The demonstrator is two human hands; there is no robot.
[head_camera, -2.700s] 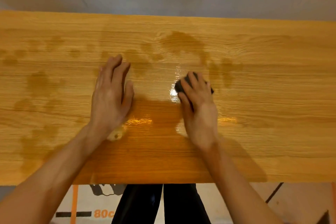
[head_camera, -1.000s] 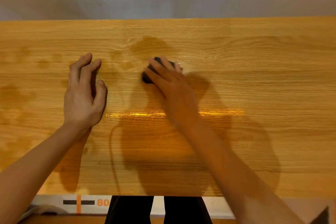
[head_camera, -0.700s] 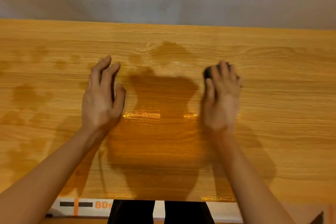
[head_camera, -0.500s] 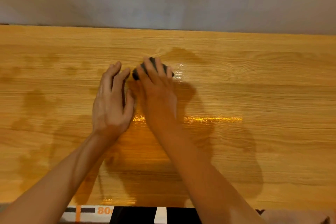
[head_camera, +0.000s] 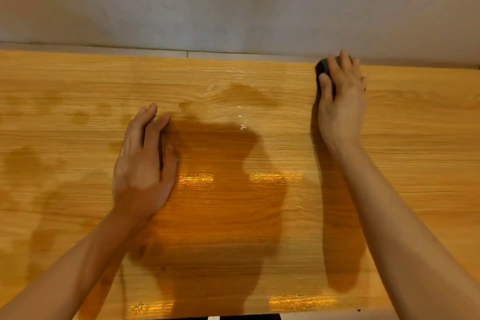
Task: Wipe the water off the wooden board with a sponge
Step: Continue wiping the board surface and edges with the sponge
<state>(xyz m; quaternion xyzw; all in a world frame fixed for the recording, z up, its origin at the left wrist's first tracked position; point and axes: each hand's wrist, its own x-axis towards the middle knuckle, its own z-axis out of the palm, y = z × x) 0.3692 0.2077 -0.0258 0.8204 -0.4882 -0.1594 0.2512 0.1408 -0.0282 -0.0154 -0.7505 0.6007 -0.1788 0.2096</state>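
1. Head view, right side: a dark sponge point(head_camera: 322, 70) is pressed under the right hand point(head_camera: 341, 109) at the far edge of the wooden board point(head_camera: 415, 153), close to the wall point(head_camera: 233, 2). Only the sponge's left end is seen past the fingertips; the fingers are curled over it and held close together, with the thumb against its near side.

2. Head view, left side: the left hand point(head_camera: 142, 171) is laid flat on the board, palm down, fingers straight and nearly together, nothing held. It is judged to serve as a brace.

3. Head view, middle: the remaining water is seen as a glossy wet patch point(head_camera: 233, 101) between the two hands, with fainter damp marks point(head_camera: 31, 161) far to the left of the left hand. How much of the darker area nearer the person is water and how much is shadow cannot be told.

4. The relation that matters: the wet patch lies to the left of the sponge and nearer the person. The board's long axis runs left to right, so a stroke back leftward along the grain is what the next pass appears to call for. The right hand is the one holding the sponge, though the left hand lies closer to the patch.
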